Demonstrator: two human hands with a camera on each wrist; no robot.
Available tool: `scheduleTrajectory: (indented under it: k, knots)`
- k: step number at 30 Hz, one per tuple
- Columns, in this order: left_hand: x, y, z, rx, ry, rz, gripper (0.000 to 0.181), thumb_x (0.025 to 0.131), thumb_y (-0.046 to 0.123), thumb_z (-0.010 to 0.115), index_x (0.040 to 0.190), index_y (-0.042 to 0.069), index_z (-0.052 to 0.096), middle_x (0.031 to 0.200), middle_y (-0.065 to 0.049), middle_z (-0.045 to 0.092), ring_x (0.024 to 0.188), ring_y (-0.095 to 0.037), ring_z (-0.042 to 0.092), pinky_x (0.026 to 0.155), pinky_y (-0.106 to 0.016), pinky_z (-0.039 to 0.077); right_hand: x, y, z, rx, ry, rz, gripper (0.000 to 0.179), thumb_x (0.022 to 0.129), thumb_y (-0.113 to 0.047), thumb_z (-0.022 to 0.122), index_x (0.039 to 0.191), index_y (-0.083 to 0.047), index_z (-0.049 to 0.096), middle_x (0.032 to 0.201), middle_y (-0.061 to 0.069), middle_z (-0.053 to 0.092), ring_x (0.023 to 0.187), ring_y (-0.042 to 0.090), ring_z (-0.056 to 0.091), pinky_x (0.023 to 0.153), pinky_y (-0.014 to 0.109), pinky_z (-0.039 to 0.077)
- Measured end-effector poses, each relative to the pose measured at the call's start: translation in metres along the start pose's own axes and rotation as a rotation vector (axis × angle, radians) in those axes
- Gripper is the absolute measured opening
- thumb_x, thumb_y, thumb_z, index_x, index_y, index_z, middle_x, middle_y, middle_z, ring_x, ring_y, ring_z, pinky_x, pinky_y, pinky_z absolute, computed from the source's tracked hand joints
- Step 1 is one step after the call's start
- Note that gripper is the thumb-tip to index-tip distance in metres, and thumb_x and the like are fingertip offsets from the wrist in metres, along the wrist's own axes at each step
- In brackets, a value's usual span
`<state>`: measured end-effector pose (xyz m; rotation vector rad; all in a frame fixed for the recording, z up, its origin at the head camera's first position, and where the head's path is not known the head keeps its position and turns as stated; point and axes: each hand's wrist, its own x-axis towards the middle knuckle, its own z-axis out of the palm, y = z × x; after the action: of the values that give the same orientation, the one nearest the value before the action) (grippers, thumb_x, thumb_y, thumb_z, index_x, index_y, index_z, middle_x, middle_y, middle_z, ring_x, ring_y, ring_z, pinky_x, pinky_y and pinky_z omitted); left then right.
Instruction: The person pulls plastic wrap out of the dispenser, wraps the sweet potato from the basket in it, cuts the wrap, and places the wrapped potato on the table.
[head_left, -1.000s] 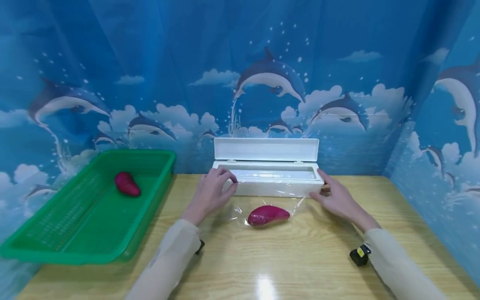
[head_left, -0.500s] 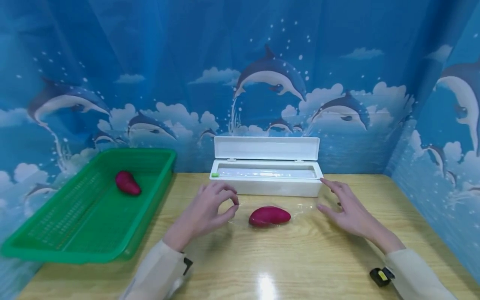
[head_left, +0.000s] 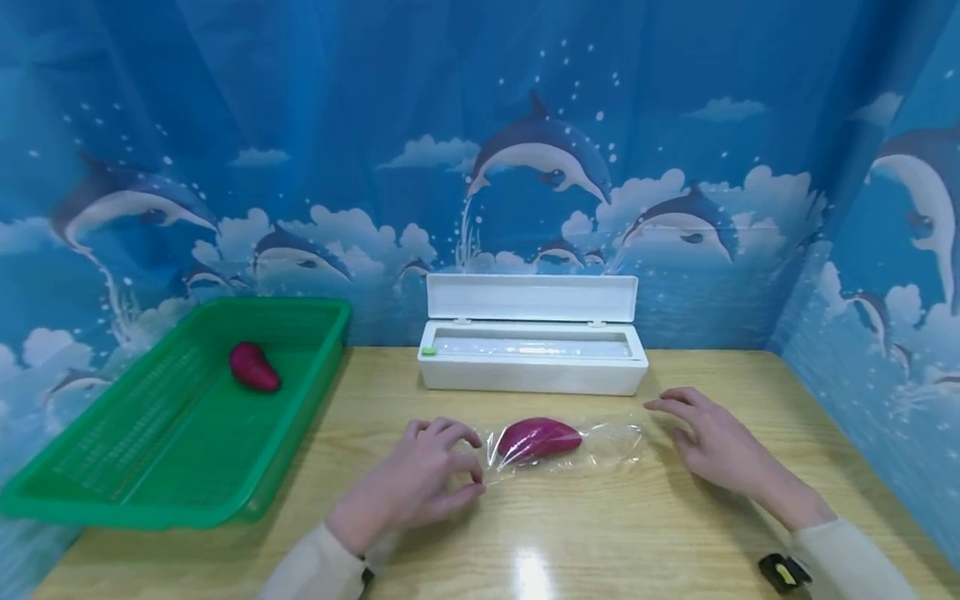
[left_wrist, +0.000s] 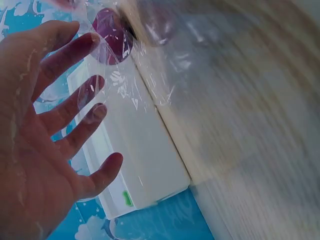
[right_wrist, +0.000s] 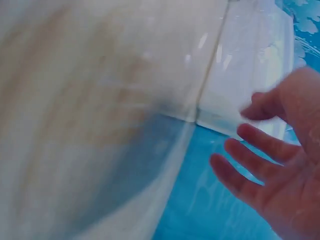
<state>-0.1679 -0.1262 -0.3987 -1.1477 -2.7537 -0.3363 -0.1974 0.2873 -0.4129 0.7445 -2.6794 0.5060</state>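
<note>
A reddish-purple sweet potato lies on the table in front of the white cling film box, with clear cling film over and around it. My left hand is at the film's left edge, fingers loosely bent and spread. In the left wrist view, film overlaps the fingertips of that hand. Beyond the film's right end, my right hand hovers over the table, fingers relaxed and apart, nothing in them. The cling film box stands at the back with its lid up, a roll inside.
To the left stands a green plastic basket holding a second sweet potato. A small green slider sits at the box's left end. A blue dolphin-print curtain closes off the back and right of the wooden table.
Both hands have come back from the box towards me, and the right one has moved farther right. The film no longer hangs from the box front; it now lies over the sweet potato.
</note>
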Motion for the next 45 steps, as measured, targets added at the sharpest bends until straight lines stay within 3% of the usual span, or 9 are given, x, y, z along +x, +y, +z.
scheduleTrajectory:
  k: [4,6,10,15,18,24,29,36,45]
  knots:
    - [-0.001,0.002,0.003,0.016,0.037,-0.003,0.011,0.091,0.043,0.074,0.09,0.032,0.076,0.128,0.0,0.067,0.122,-0.023,0.058,0.101,-0.056,0.046,0.012,-0.014,-0.003,0.006,0.201,-0.04,0.037,0.082,0.011,0.069,0.115,-0.006,0.073,0.11,0.01,0.071,0.088,0.023,0.069,0.068,0.038,0.059]
    - [-0.001,0.002,0.004,0.017,0.043,-0.01,0.011,0.09,0.043,0.075,0.091,0.032,0.076,0.128,0.0,0.067,0.121,-0.023,0.058,0.101,-0.056,0.046,0.019,-0.026,0.0,0.024,0.227,-0.104,0.035,0.083,0.004,0.075,0.115,-0.007,0.073,0.11,0.008,0.073,0.088,0.021,0.069,0.07,0.036,0.06]
    - [0.0,0.002,0.005,0.017,0.049,-0.022,0.01,0.089,0.041,0.076,0.092,0.032,0.075,0.128,0.0,0.067,0.121,-0.023,0.058,0.101,-0.056,0.046,0.033,-0.059,0.013,0.036,0.049,-0.207,0.048,0.087,-0.025,0.081,0.131,-0.013,0.067,0.126,0.007,0.069,0.113,0.025,0.068,0.091,0.046,0.06]
    - [0.001,0.002,0.005,-0.003,0.045,-0.046,0.012,0.089,0.042,0.077,0.093,0.03,0.075,0.13,0.0,0.067,0.122,-0.024,0.058,0.103,-0.058,0.046,0.047,-0.087,0.031,-0.025,-0.215,-0.188,0.073,0.083,-0.049,0.08,0.146,-0.024,0.055,0.142,0.009,0.061,0.129,0.029,0.06,0.102,0.052,0.053]
    - [0.001,0.002,0.004,-0.015,0.041,-0.065,0.013,0.088,0.041,0.078,0.093,0.03,0.075,0.131,-0.001,0.066,0.123,-0.025,0.057,0.103,-0.06,0.046,0.053,-0.092,0.039,-0.063,-0.256,-0.193,0.071,0.083,-0.044,0.082,0.146,-0.024,0.055,0.139,0.009,0.063,0.125,0.028,0.062,0.099,0.05,0.054]
    - [0.001,0.0,0.004,-0.028,0.03,-0.095,0.014,0.089,0.039,0.077,0.098,0.028,0.076,0.13,-0.002,0.067,0.123,-0.026,0.058,0.103,-0.06,0.046,0.062,-0.09,0.049,-0.09,-0.198,-0.239,0.06,0.082,-0.027,0.085,0.138,-0.02,0.063,0.124,0.007,0.069,0.101,0.022,0.07,0.085,0.04,0.062]
    - [0.0,-0.003,0.004,-0.076,0.017,-0.138,0.018,0.091,0.036,0.076,0.105,0.024,0.077,0.133,-0.007,0.065,0.125,-0.03,0.059,0.103,-0.063,0.045,0.065,-0.088,0.051,-0.054,-0.22,-0.231,0.056,0.088,-0.022,0.08,0.141,-0.017,0.062,0.123,0.006,0.071,0.102,0.02,0.071,0.084,0.036,0.062]
    - [0.007,-0.01,-0.006,-0.117,0.078,-0.23,0.021,0.091,0.032,0.078,0.109,0.023,0.077,0.128,-0.005,0.068,0.121,-0.027,0.063,0.099,-0.059,0.048,0.066,-0.085,0.052,0.043,-0.26,-0.199,0.049,0.099,-0.016,0.063,0.146,-0.006,0.053,0.12,0.011,0.074,0.089,0.015,0.071,0.078,0.03,0.061]
    - [0.014,-0.007,-0.008,-0.122,0.042,-0.263,0.021,0.093,0.035,0.075,0.109,0.022,0.077,0.129,-0.004,0.068,0.123,-0.026,0.061,0.102,-0.058,0.048,0.066,-0.083,0.051,0.047,-0.207,-0.276,0.043,0.098,-0.005,0.06,0.141,-0.005,0.056,0.128,0.011,0.069,0.106,0.023,0.072,0.092,0.037,0.061]
